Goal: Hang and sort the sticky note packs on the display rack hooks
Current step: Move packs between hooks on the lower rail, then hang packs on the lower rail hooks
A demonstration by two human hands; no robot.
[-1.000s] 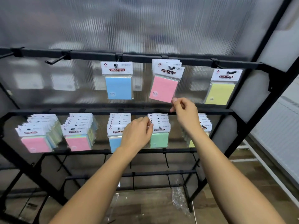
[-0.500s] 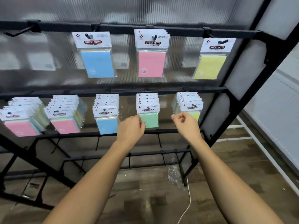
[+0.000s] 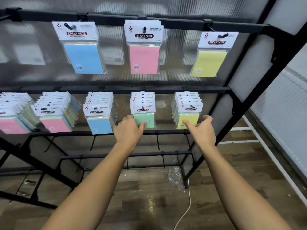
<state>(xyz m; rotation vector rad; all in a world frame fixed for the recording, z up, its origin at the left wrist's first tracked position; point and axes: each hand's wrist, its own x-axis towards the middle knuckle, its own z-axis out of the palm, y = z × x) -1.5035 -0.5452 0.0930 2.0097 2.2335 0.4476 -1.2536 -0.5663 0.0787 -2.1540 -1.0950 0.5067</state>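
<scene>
Head view, green pack [image 3: 146, 121] hanging upright, lengthwise vertical

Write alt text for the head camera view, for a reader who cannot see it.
Two bare hands reach to a black display rack: the left hand touches the green sticky note packs, the open right hand the yellow packs. Above hang single blue, pink and yellow packs; fuller hooks of blue and pink packs sit to the left.
</scene>
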